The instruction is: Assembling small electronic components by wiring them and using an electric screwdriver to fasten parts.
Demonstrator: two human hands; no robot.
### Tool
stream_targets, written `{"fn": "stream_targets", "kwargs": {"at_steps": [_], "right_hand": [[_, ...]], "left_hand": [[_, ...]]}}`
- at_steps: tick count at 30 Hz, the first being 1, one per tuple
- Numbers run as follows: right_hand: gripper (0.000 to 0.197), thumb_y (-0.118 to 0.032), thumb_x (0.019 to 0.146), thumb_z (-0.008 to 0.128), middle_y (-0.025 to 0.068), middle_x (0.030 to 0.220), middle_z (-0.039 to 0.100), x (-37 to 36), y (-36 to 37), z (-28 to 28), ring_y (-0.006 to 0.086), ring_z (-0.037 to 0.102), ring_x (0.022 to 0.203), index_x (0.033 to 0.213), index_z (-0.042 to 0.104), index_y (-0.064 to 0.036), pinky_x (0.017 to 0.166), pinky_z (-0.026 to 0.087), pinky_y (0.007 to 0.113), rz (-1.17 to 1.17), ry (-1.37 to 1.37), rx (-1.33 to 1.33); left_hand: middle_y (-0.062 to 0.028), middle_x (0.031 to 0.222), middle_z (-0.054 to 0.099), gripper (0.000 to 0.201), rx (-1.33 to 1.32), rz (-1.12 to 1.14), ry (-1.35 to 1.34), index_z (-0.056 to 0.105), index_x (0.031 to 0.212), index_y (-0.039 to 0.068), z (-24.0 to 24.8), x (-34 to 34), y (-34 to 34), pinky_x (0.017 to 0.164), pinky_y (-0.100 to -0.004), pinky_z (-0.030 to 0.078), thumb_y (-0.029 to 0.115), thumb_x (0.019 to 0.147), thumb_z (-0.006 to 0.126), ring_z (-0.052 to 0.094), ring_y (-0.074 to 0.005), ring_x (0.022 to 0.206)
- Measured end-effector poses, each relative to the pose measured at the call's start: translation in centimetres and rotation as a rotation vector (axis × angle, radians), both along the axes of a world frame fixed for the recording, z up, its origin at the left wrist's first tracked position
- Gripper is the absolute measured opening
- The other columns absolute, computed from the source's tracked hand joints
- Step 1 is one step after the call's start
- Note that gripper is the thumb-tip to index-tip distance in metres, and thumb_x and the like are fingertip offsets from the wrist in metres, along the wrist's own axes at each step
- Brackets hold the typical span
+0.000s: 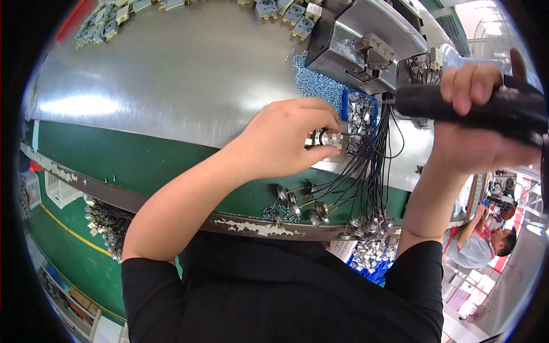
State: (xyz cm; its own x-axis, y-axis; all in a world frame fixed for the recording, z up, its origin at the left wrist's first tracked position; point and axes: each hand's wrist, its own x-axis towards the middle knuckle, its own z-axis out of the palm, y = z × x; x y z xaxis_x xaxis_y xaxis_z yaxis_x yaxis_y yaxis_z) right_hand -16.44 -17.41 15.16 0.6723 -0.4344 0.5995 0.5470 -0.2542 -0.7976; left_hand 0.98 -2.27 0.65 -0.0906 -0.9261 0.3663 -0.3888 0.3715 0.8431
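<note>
My left hand (283,134) is closed around a small whitish part with metal fittings (324,139), held just above the work surface; the fingers hide some of it. A thin black cable appears to run from that part toward a bundle of black cables (378,166). Raised at the right, my right hand (470,150) grips a thick black power screwdriver (420,102), with fingers wrapped over its body. Its narrow end points left, toward the cables. Between the hands lies a blue tray (345,106) full of small metal clips. Beside it spreads a pile of bluish screws (321,84).
A metal box-shaped fixture (366,46) stands behind the tray. Round metal pieces (321,211) on cable ends lie along the green front edge (171,157). Grey switch-like parts (294,14) are grouped at the back. Another person (474,246) works at far right.
</note>
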Motion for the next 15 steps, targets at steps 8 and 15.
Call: {"fn": "stream_targets", "kwargs": {"at_steps": [8,15], "right_hand": [[0.128,-0.108,0.075,0.042,0.0095,0.084,0.059,2.1,-3.7,-0.4,0.0229,0.053,0.066,0.145,0.052,-0.0014,0.066,0.046,0.042,-0.706,0.019,-0.013],[0.128,-0.109,0.075,0.037,0.0099,0.080,0.059,2.7,-4.7,-0.9,0.0228,0.055,0.067,0.144,0.050,-0.0016,0.069,0.048,0.044,-0.720,0.023,0.068]], "left_hand": [[-0.0128,0.119,0.077,0.033,-0.002,-0.024,0.038,0.079,0.114,0.003,0.1,0.2,0.3,0.094,-0.0400,0.061,0.013,0.084,0.089,0.076,-0.0319,0.108],[-0.0101,0.118,0.078,0.030,0.043,-0.028,0.038,0.080,0.110,0.004,0.4,0.0,0.1,0.090,-0.0387,0.062,0.012,0.084,0.090,0.077,-0.0295,0.104]]}}
